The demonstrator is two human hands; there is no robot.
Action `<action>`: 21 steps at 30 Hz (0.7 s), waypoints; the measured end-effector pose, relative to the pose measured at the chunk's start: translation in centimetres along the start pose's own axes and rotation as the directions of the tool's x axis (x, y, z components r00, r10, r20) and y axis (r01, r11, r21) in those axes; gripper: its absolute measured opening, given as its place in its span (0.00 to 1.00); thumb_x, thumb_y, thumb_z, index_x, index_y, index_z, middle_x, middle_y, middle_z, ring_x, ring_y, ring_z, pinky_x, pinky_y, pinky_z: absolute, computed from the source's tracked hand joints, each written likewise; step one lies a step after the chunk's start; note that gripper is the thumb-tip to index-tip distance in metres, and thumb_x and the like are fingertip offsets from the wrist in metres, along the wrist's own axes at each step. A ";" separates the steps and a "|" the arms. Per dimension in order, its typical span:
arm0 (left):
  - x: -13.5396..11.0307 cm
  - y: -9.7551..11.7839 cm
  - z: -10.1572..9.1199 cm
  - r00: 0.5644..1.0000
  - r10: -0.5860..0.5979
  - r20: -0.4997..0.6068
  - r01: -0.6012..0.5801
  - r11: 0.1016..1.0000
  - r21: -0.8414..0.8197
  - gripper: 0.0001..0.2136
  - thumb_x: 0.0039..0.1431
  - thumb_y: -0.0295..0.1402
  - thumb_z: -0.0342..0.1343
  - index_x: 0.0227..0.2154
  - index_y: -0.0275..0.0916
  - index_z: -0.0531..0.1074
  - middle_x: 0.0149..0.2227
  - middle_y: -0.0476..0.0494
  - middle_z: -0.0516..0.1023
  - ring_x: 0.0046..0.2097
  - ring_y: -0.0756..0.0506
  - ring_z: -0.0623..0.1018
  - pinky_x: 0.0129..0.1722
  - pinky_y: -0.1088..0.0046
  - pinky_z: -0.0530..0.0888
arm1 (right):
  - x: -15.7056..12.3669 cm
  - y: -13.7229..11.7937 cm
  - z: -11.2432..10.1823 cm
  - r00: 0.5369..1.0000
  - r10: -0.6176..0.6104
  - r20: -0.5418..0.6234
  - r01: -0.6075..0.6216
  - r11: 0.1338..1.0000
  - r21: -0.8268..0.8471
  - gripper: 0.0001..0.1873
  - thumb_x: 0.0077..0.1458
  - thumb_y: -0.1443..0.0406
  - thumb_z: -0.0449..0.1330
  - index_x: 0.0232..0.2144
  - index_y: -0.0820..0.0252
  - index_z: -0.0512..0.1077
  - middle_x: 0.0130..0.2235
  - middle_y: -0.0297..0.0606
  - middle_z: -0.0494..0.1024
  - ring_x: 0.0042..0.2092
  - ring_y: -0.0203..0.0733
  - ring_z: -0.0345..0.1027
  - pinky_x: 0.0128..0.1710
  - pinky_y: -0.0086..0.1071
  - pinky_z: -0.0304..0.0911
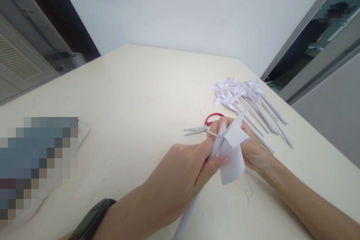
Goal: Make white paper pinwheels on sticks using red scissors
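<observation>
A white paper pinwheel [233, 157] with curled blades is held in front of me at the top of a rolled paper stick [185, 217]. My left hand [182, 176] is closed around the upper stick, its thumb pressing on a blade. Behind the blades, my right hand [247, 146] has its fingers curled, partly hidden by the paper. From its fingertips a thin pale stick [213, 134] reaches to the rolled paper stick; its exact kind is unclear. Scissors [204, 129] with red handles lie spread on the table just beyond my right fingers.
Several finished-looking paper pinwheels [229, 92] on rolled sticks lie together at the right of the white table [135, 93]. A pixelated object [36, 157] rests at the left edge. Thin scraps [248, 195] are scattered near my right forearm. A person is visible beyond the opening at upper right.
</observation>
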State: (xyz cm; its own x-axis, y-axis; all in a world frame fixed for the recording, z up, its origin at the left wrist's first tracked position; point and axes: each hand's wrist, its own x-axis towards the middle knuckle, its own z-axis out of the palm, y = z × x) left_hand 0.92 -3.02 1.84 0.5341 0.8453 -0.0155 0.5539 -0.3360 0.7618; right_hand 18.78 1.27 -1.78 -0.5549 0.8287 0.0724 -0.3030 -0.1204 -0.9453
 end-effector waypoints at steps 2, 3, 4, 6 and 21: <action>0.0 0.1 -0.1 0.999 -0.006 0.036 0.008 0.998 -0.058 0.15 0.64 0.42 0.37 0.28 0.41 0.63 0.19 0.53 0.59 0.22 0.49 0.59 0.23 0.73 0.55 | 0.0 -0.2 0.1 1.000 0.010 0.005 -0.009 1.000 -0.019 0.12 0.42 0.64 0.68 0.30 0.56 0.69 0.32 0.33 0.68 0.33 0.35 0.63 0.34 0.29 0.62; 0.0 0.1 -0.1 0.999 -0.004 0.046 0.009 0.996 -0.091 0.16 0.65 0.42 0.37 0.26 0.41 0.62 0.20 0.53 0.60 0.22 0.50 0.60 0.23 0.73 0.56 | 0.0 -0.4 0.2 1.000 0.007 0.009 -0.006 1.000 -0.025 0.13 0.43 0.65 0.67 0.32 0.55 0.69 0.33 0.33 0.69 0.33 0.35 0.63 0.34 0.29 0.62; 0.0 0.0 -0.1 0.999 -0.004 0.045 0.009 0.992 -0.127 0.17 0.65 0.42 0.36 0.25 0.41 0.60 0.21 0.53 0.60 0.23 0.50 0.60 0.24 0.73 0.57 | 0.0 -0.5 0.2 1.000 0.006 0.014 -0.005 0.999 -0.036 0.13 0.44 0.65 0.67 0.34 0.55 0.69 0.34 0.33 0.69 0.34 0.34 0.64 0.34 0.28 0.62; 0.1 -0.4 0.1 0.999 -0.012 0.038 0.019 0.980 -0.199 0.19 0.65 0.43 0.35 0.22 0.40 0.57 0.22 0.53 0.61 0.25 0.50 0.61 0.25 0.74 0.58 | 0.0 -0.9 0.2 0.999 0.009 0.034 -0.007 0.997 -0.071 0.13 0.46 0.64 0.66 0.36 0.55 0.70 0.36 0.34 0.70 0.35 0.34 0.65 0.34 0.27 0.62; 2.0 -2.0 -0.2 0.963 -0.105 0.247 0.198 0.897 -0.395 0.14 0.63 0.37 0.43 0.33 0.37 0.71 0.30 0.46 0.73 0.32 0.47 0.72 0.33 0.72 0.68 | 0.3 -1.4 -1.4 0.986 0.046 -0.157 -0.087 0.960 -0.265 0.10 0.49 0.60 0.63 0.31 0.59 0.71 0.30 0.33 0.73 0.32 0.36 0.65 0.34 0.30 0.59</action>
State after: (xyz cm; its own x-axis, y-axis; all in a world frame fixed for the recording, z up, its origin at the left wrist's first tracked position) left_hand 0.75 -0.62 0.45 0.6143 0.7470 -0.2543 0.3508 0.0302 0.9360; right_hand 20.08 2.44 -0.87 -0.4395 0.8980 -0.0219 -0.0374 -0.0427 -0.9984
